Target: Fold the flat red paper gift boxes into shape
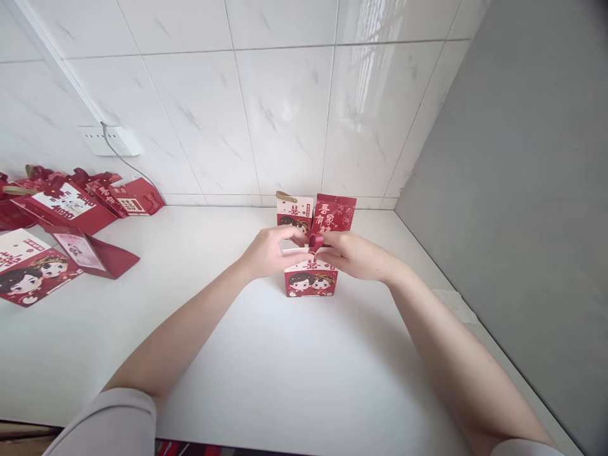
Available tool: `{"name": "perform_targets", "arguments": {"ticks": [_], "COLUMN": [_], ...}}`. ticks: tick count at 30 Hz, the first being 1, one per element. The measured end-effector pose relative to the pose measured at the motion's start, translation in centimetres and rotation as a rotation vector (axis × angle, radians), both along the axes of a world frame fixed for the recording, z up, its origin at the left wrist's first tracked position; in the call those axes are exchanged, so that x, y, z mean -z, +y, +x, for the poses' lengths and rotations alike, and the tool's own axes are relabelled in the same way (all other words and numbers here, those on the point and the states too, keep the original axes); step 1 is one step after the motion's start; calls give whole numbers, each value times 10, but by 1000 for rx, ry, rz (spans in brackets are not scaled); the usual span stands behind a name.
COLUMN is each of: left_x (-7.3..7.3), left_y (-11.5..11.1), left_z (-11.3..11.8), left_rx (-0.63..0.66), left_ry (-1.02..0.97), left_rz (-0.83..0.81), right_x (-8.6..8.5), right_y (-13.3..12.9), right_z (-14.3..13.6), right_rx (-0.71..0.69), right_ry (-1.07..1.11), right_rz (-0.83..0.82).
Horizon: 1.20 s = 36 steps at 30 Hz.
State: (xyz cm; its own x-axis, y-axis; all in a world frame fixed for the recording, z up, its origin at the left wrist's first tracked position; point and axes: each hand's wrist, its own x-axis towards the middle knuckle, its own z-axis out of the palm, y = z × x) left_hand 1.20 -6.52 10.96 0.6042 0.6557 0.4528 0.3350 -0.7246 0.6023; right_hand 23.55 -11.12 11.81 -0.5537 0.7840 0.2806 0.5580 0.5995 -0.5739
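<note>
A small red and white paper gift box (311,282) printed with a cartoon couple stands upright on the table. My left hand (279,251) pinches its top from the left, with thumb and fingers closed. From the other side, my right hand (354,254) is closed on the same top edge. A dark red ribbon loop (316,241) rises between the fingertips; whether either hand grips it I cannot tell. Right behind stand a white and red box with a gold strap (294,208) and a red box with white characters (336,210), both partly hidden by my hands.
Several red gift boxes (71,206) with ribbons lie piled at the left, near a cartoon-couple box (31,269) and a folded dark red one (95,250). A cable hangs from a wall socket (110,140). A grey panel (513,190) borders the white table (266,373) on the right.
</note>
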Motion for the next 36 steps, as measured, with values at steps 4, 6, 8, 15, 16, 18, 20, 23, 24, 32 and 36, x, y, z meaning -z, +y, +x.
{"name": "perform_targets", "arguments": {"ticks": [4, 6, 8, 15, 16, 18, 20, 23, 24, 32, 36], "left_x": [-11, -10, -9, -6, -6, -7, -8, -8, -8, -10, -10], "left_y": [-9, -10, -11, -11, -10, -8, -6, -4, -4, -3, -5], "left_z": [-5, -7, -8, -12, -13, -14, -15, -15, -16, -19, -18], "left_rx": [-39, -53, -47, 15, 23, 35, 43, 54, 56, 53, 23], "left_ry": [168, 179, 162, 141, 160, 205, 245, 273, 275, 326, 311], "left_rz": [31, 47, 36, -5, 8, 45, 86, 125, 134, 132, 76], "right_x": [0, 1, 2, 3, 3, 4, 5, 7, 8, 10, 11], "right_y": [-7, -9, -10, -8, -7, -7, -6, -7, -7, -7, -6], "right_z": [-8, -12, -14, -13, -14, -15, -17, -19, -19, -19, -20], "right_rx": [-10, 1, 1, -28, -28, -26, -18, 6, 18, 76, 71], "right_ry": [16, 35, 49, 83, 88, 89, 80, 52, 42, 49, 146], "right_rz": [-4, -10, -29, -65, -59, -43, -21, 30, 49, 75, 47]}}
